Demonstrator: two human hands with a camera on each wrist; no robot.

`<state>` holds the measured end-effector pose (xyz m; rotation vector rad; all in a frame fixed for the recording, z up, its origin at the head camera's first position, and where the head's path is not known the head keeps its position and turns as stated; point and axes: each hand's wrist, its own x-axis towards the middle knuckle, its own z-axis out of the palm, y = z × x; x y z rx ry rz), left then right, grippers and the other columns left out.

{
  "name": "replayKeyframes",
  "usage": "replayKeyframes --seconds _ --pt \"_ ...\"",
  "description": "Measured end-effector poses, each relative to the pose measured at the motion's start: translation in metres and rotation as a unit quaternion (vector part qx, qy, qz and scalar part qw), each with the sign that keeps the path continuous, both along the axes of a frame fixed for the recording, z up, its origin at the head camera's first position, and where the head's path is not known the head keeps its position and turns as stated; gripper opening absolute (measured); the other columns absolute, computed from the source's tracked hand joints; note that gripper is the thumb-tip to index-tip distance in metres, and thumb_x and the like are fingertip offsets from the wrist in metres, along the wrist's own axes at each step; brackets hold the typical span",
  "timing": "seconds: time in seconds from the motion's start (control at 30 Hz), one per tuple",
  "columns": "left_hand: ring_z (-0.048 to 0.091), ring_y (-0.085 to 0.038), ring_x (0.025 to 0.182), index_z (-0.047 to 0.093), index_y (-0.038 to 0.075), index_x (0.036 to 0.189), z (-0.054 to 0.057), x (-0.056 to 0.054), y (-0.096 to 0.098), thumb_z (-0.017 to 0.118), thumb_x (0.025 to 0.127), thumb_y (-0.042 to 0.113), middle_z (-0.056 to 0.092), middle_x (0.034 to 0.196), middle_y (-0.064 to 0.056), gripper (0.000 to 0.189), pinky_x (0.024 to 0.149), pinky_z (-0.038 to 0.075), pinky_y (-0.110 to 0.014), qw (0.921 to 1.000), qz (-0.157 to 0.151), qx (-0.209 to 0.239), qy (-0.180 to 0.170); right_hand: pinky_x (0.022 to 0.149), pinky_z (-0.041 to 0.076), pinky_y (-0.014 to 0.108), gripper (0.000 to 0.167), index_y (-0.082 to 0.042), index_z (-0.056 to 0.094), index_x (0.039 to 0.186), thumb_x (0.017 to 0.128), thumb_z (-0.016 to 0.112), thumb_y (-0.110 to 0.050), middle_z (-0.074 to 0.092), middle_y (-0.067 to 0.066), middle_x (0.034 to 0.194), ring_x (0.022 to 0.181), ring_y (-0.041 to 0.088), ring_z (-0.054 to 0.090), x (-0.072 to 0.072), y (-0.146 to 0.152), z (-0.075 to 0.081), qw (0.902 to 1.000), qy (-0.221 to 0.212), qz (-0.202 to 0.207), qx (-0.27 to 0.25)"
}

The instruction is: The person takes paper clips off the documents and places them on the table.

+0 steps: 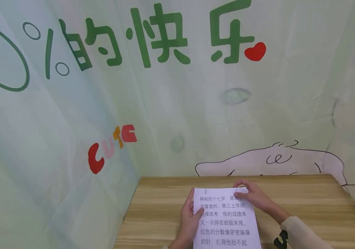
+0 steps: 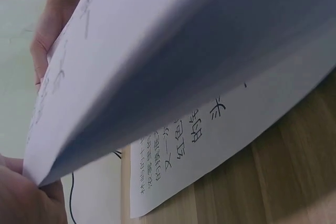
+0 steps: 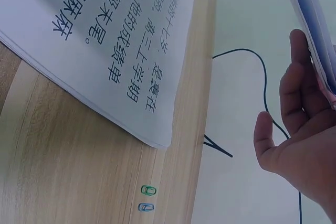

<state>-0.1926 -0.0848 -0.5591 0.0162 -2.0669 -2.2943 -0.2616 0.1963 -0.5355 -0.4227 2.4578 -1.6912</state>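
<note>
A stack of printed paper (image 1: 224, 218) is held up over the table, with dark lines of Chinese text facing me. My left hand (image 1: 189, 219) grips its left edge, thumb on the printed face and fingers behind. The top right corner is pinched by my right hand (image 1: 255, 197); in the right wrist view its fingers (image 3: 296, 87) lie along the back of the sheets. Two paper clips sit on the top edge, one clip (image 1: 205, 191) towards the left and another clip (image 1: 235, 191) right by the right thumb.
Beneath the held sheets, a second printed stack (image 3: 121, 40) lies on the wooden table (image 1: 152, 214). Near the table's far edge are a green paper clip (image 3: 148, 190) and a blue paper clip (image 3: 146, 207). A printed curtain (image 1: 171, 103) hangs behind and to the left.
</note>
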Motion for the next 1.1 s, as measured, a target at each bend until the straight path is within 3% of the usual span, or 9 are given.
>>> replayKeyframes --seconds 0.2,0.4,0.8,1.1 --pt "0.077 -0.027 0.099 0.036 0.024 0.166 0.000 0.001 0.000 0.062 0.091 -0.015 0.068 0.135 -0.021 0.088 0.079 0.067 -0.032 1.0000 -0.002 -0.001 0.007 0.058 0.063 0.033 0.025 -0.004 0.062 0.120 0.099 0.072 -0.013 0.065 0.020 0.121 0.081 0.024 0.073 0.002 -0.001 0.001 0.9998 -0.003 0.010 -0.017" --pt "0.076 -0.026 0.102 0.037 0.025 0.166 -0.001 0.001 0.002 0.062 0.091 -0.015 0.067 0.138 -0.021 0.088 0.080 0.067 -0.031 0.9999 -0.006 -0.006 0.014 0.061 0.064 0.034 0.025 -0.003 0.058 0.121 0.101 0.068 -0.012 0.069 0.018 0.111 0.080 0.024 0.074 0.005 0.000 0.003 0.9994 -0.013 0.012 -0.029" --pt "0.076 -0.026 0.103 0.039 0.026 0.164 -0.003 0.001 0.006 0.062 0.090 -0.016 0.066 0.141 -0.021 0.089 0.079 0.067 -0.031 0.9996 -0.003 -0.012 0.027 0.065 0.065 0.034 0.023 0.001 0.055 0.120 0.103 0.065 -0.011 0.071 0.017 0.104 0.081 0.029 0.076 0.005 0.005 -0.007 0.9963 -0.037 0.021 -0.075" --pt "0.077 -0.025 0.102 0.040 0.024 0.164 -0.004 0.002 0.010 0.062 0.089 -0.018 0.066 0.140 -0.021 0.089 0.080 0.067 -0.030 0.9994 0.002 -0.016 0.031 0.064 0.065 0.034 0.024 0.001 0.055 0.119 0.102 0.065 -0.012 0.070 0.016 0.104 0.081 0.030 0.076 0.004 0.005 -0.010 0.9945 -0.057 0.001 -0.088"
